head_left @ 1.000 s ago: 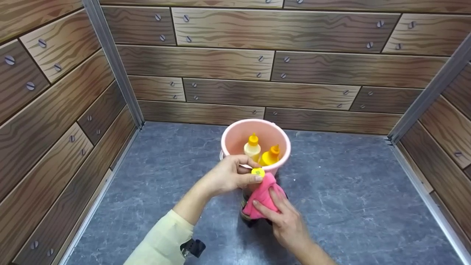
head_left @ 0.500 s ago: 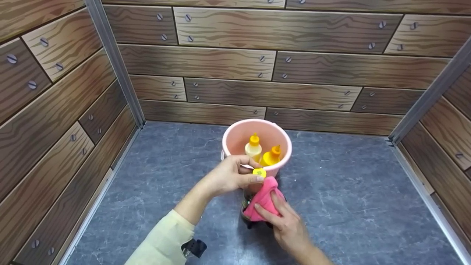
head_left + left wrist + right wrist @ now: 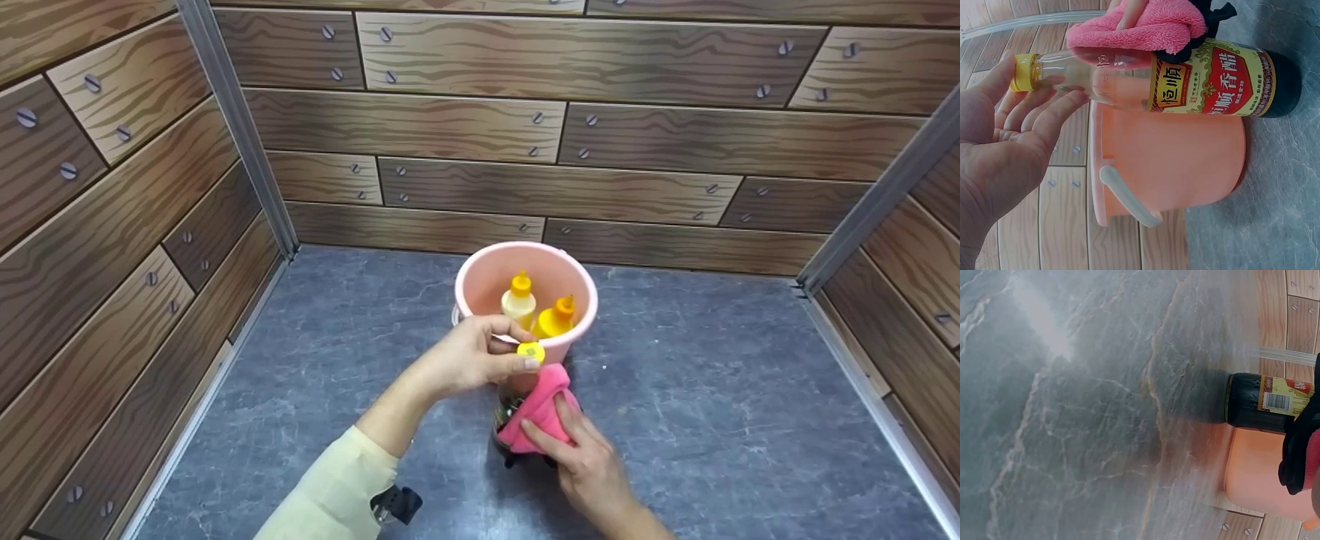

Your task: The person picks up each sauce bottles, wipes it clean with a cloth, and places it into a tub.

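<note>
A vinegar bottle (image 3: 1202,81) with a yellow and red label stands upright on the floor, dark liquid in its lower part. My left hand (image 3: 469,356) holds its yellow cap (image 3: 531,352) between thumb and fingers; in the left wrist view more fingers lie along the bottle's neck. A pink cloth (image 3: 544,412) with black edging (image 3: 1297,455) covers part of the bottle's side. My right hand (image 3: 596,465) grips this cloth against the bottle, fingers spread over it. The right wrist view catches the bottle's base and the cloth's edge, with just a sliver of hand.
Right behind the bottle stands a pink bucket (image 3: 465,274) with a white handle (image 3: 1129,197). Two squeeze bottles, one pale (image 3: 517,301) and one yellow (image 3: 553,322), stand in it. Wood-patterned walls (image 3: 465,127) enclose the grey marbled floor (image 3: 720,390).
My right hand and the pink cloth have slid a little down the bottle, baring more of its side. The left hand keeps its hold on the cap.
</note>
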Demonstrator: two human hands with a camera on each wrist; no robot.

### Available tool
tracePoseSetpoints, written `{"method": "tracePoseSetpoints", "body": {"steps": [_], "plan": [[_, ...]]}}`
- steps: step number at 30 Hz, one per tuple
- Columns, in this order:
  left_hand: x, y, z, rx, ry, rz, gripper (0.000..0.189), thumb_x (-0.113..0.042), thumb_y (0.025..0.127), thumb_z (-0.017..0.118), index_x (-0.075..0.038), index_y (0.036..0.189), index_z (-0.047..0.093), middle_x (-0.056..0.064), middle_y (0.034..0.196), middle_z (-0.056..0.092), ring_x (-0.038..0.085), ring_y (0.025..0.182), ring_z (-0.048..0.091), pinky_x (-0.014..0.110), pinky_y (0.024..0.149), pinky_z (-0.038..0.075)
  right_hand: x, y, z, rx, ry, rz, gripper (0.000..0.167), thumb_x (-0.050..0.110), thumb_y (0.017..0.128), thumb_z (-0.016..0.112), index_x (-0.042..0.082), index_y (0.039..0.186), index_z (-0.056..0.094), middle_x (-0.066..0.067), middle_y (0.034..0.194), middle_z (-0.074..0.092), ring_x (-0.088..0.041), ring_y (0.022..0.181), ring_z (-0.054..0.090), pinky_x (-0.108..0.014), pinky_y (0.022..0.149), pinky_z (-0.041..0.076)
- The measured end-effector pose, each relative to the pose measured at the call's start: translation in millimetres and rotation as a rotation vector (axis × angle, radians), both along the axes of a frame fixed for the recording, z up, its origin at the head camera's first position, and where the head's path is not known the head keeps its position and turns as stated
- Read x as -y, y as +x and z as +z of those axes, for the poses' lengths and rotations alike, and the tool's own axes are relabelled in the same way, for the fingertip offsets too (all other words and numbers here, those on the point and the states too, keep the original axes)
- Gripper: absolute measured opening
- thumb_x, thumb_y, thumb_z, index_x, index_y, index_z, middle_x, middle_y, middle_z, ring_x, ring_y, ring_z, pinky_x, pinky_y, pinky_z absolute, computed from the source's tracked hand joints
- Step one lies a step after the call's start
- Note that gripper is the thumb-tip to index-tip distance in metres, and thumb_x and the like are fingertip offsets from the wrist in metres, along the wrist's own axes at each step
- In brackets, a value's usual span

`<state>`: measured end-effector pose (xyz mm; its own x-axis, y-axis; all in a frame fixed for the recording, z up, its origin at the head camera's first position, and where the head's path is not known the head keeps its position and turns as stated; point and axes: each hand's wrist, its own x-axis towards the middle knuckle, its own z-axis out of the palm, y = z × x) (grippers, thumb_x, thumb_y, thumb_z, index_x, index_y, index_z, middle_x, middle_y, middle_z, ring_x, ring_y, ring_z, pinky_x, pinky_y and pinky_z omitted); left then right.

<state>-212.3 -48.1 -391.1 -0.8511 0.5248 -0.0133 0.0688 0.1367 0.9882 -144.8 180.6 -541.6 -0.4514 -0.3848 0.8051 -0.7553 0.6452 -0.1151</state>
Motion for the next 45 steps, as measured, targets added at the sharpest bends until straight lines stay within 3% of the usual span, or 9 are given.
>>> {"method": "tracePoseSetpoints", "body": {"steps": [10, 16, 24, 31, 37, 45], "plan": [[-1.8, 0.5, 0.9, -0.006, 0.010, -0.006, 0.020, -0.010, 0.096, 0.080, -0.005, 0.115, 0.073, 0.008, 0.105, 0.080, 0.033, 0.095, 0.075, 0.032, 0.075, 0.061, -3, -1.1, -11.4, 0.006, -0.033, 0.024, 0.060, -0.005, 0.079, 0.066, 0.028, 0.126, 0.080, -0.020, 0.151, 0.057, -0.048, 0.124, 0.064, -0.033, 0.116, 0.041], [-1.5, -0.4, 0.3, -0.001, 0.008, -0.004, 0.020, -0.010, 0.096, 0.080, -0.006, 0.115, 0.073, 0.007, 0.105, 0.080, 0.025, 0.091, 0.074, 0.029, 0.073, 0.060, -4, -4.6, -19.1, -0.041, -0.045, 0.036, 0.060, -0.006, 0.075, 0.068, 0.027, 0.124, 0.081, -0.023, 0.149, 0.059, -0.047, 0.121, 0.066, -0.032, 0.114, 0.042], [-1.6, -1.6, -2.3, -0.019, 0.037, -0.024, 0.024, -0.006, 0.097, 0.079, 0.002, 0.117, 0.070, 0.014, 0.109, 0.079, 0.017, 0.093, 0.074, 0.029, 0.077, 0.060, -3, -8.0, -26.6, -0.071, -0.050, 0.028, 0.046, 0.005, 0.086, 0.060, 0.025, 0.120, 0.082, -0.026, 0.143, 0.062, -0.049, 0.120, 0.065, -0.032, 0.115, 0.041], [-0.5, -1.5, -1.0, 0.001, 0.025, -0.015, 0.023, -0.008, 0.096, 0.079, -0.002, 0.117, 0.072, 0.011, 0.108, 0.079, 0.025, 0.096, 0.076, 0.031, 0.076, 0.061, -5, -6.4, -32.9, -0.056, -0.015, 0.006, 0.046, 0.008, 0.086, 0.060, 0.028, 0.121, 0.081, -0.026, 0.142, 0.063, -0.049, 0.118, 0.067, -0.040, 0.109, 0.048], [-0.8, -0.7, -0.1, 0.015, 0.025, -0.007, 0.022, -0.008, 0.096, 0.080, -0.004, 0.117, 0.073, 0.009, 0.105, 0.080, 0.035, 0.099, 0.076, 0.028, 0.071, 0.058, -6, -6.0, -40.2, -0.050, -0.012, 0.008, 0.048, 0.007, 0.085, 0.060, 0.028, 0.122, 0.081, -0.025, 0.140, 0.064, -0.049, 0.117, 0.067, -0.037, 0.111, 0.046], [-0.2, -0.8, -1.1, 0.011, 0.024, -0.003, 0.022, -0.008, 0.096, 0.080, -0.005, 0.116, 0.073, 0.008, 0.106, 0.080, 0.031, 0.098, 0.075, 0.028, 0.073, 0.059, -6, -4.1, -48.0, -0.009, -0.019, 0.027, 0.053, 0.002, 0.082, 0.065, 0.028, 0.125, 0.080, -0.025, 0.141, 0.064, -0.045, 0.125, 0.064, -0.032, 0.116, 0.040]]}}
